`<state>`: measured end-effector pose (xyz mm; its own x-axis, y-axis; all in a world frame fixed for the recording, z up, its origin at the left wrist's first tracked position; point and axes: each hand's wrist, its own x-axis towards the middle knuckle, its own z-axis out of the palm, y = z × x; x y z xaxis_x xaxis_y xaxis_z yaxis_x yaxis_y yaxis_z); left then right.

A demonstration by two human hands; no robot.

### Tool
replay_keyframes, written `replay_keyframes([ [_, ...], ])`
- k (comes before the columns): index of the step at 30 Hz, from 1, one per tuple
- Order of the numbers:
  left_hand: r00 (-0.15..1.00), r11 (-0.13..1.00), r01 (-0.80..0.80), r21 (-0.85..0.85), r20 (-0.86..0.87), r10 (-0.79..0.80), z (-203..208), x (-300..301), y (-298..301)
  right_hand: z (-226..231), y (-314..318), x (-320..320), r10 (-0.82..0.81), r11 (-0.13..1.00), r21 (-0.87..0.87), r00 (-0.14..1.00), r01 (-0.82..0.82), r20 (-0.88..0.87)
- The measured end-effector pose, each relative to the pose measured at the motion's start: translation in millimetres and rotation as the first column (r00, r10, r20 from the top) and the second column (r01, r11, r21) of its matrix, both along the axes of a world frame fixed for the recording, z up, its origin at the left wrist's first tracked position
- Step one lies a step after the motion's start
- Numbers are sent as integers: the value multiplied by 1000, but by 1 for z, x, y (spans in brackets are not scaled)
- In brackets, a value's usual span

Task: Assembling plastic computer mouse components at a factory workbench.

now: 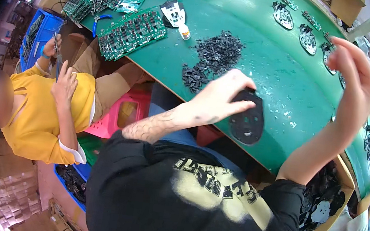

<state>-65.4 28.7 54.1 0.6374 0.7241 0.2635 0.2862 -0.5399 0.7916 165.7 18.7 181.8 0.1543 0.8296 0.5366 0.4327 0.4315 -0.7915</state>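
Left hand (222, 95) pinches black plate (248, 124); tabletop (303, 101) edge below fingers, open room rightward. Right hand (356, 66) blurred; cannot tell if pinching.

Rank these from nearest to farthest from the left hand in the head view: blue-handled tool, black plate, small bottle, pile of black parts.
1. Black plate: touching the left hand, at its right.
2. Pile of black parts: ahead of the hand.
3. Small bottle: left of the pile.
4. Blue-handled tool: far left, beside the green boards.
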Motion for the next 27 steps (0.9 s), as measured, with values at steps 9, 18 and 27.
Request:
replay_keyframes([
  [9, 935, 647, -64, -760, 182, 306, -28, -73, -53, -131, 68, -108, 380, 924, -205, 733, -321, 564],
  [18, 893, 676, -159, -720, 188, 410, -36, -92, -57, -155, 72, -121, 391, 890, -132, 582, -436, 714],
  [27, 884, 757, -225, -614, 197, 423, -31, -87, -49, -149, 74, -111, 415, 898, -164, 665, -408, 620],
])
